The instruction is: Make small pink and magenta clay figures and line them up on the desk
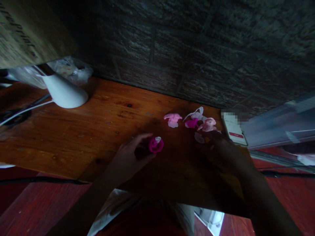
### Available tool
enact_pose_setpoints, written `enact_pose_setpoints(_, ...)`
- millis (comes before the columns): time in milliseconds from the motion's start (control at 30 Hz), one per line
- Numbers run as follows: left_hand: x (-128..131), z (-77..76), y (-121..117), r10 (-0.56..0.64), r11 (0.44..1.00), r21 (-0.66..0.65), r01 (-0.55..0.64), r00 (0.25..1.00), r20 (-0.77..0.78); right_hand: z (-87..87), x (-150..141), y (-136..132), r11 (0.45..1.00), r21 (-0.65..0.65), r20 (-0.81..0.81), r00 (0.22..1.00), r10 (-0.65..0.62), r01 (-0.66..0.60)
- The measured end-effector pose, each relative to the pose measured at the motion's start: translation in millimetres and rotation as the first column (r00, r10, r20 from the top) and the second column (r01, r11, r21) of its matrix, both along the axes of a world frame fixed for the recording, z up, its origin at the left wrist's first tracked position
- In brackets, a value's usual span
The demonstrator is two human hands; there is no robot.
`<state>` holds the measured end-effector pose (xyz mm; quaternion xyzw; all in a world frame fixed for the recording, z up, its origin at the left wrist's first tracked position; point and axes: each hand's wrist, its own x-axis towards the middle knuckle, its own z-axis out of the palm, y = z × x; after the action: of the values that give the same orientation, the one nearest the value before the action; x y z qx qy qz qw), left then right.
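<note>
A small magenta artificial rose (156,145) with a whitish piece in its middle is pinched at its left side between the thumb and fingers of my left hand (129,155), over the front part of the table. To the right, my right hand (220,150) is in deep shadow beside a loose pile of petals. Its fingers seem apart and reach the near edge of a light pink petal piece (209,124). A pale petal (199,138) lies by its fingertips. Behind are a magenta petal piece (191,123) and a white petal strip (198,113). Another pink petal piece (172,120) lies apart on the left.
The wooden table (110,121) backs onto a dark brick wall (159,49). On the left stands a white lamp base (67,93) with a cable, near crumpled clear plastic (73,70). A phone (235,129) lies at the right edge by a translucent bin (275,121).
</note>
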<state>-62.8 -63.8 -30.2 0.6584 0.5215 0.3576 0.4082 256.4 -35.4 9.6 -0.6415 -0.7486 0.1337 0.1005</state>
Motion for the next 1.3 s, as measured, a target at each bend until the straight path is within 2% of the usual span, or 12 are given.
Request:
enact_pose_setpoints(200, -1.7, -0.3, 2.7, -0.006, 1.0, 0.01, 0.007, 0.996, -0.086, 0.8, -0.1, 1.4, 0.998, 0.053, -0.015, 0.999, 0.035, -0.034)
enact_pose_setpoints(367, 6.3, 7.1, 6.0, -0.041, 0.999, -0.002, 0.041, 0.999, -0.031, -4.6, 1.1, -4.7, 0.995, 0.097, 0.053, 0.999, -0.003, -0.002)
enact_pose_setpoints(533, 39.6, 21.9, 14.8, -0.098, 0.991, 0.088, 0.102, 0.994, -0.052, 0.3, 4.5, -15.9, 0.986, 0.162, 0.002, 1.0, -0.03, 0.029)
enact_pose_setpoints(700, 89.3, 24.1, 33.4, -0.19, 0.957, 0.213, 0.198, 0.98, -0.056, 5.2, 14.2, -21.1, 0.986, 0.109, -0.26, 0.961, -0.097, 0.129)
enact_pose_setpoints(767, 105.2, 19.4, 41.5, -0.185, 0.948, 0.25, 0.197, 0.98, -0.073, -0.6, 18.3, -20.5, 0.982, 0.08, -0.407, 0.905, -0.124, 0.171)
enact_pose_setpoints(933, 121.2, 3.7, 52.1, -0.157, 0.94, 0.291, 0.177, 0.983, -0.091, -20.8, 21.9, -19.7, 0.976, -0.084, -0.718, 0.666, -0.201, 0.203)
enact_pose_setpoints(1133, 120.1, -2.0, 51.8, -0.193, 0.948, 0.255, 0.189, 0.981, -0.01, -21.2, 13.2, -23.8, 0.933, -0.319, -0.827, 0.433, -0.359, 0.165)
enact_pose_setpoints(1300, 120.5, -0.2, 52.9, -0.193, 0.943, 0.266, 0.201, 0.98, -0.057, -17.4, 5.5, -24.8, 0.909, -0.409, -0.861, 0.292, -0.415, 0.086)
